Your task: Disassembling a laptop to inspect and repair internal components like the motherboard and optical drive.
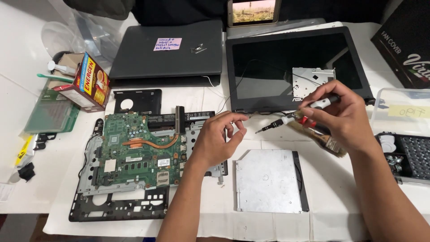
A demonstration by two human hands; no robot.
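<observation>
My right hand [340, 117] holds a small screwdriver [286, 122] with its tip pointing left, and a paintbrush [323, 140] is tucked in the same hand. My left hand [218, 139] hovers over the right edge of an opened laptop base, thumb and forefinger pinched together; whether something tiny sits between them I cannot tell. The base carries a green motherboard [134, 150] with a copper heat pipe [150, 144]. A silver optical drive [268, 180] lies flat between my forearms. A detached laptop screen [268, 67] lies behind my hands with a small metal bracket [311, 80] on it.
A closed dark laptop [170, 49] with a pink note lies at the back. A red and yellow box [89, 80] stands far left beside a green sheet [51, 114]. A clear container [398, 116] and a tray of small parts [412, 157] sit at right. A phone [253, 11] leans at the back.
</observation>
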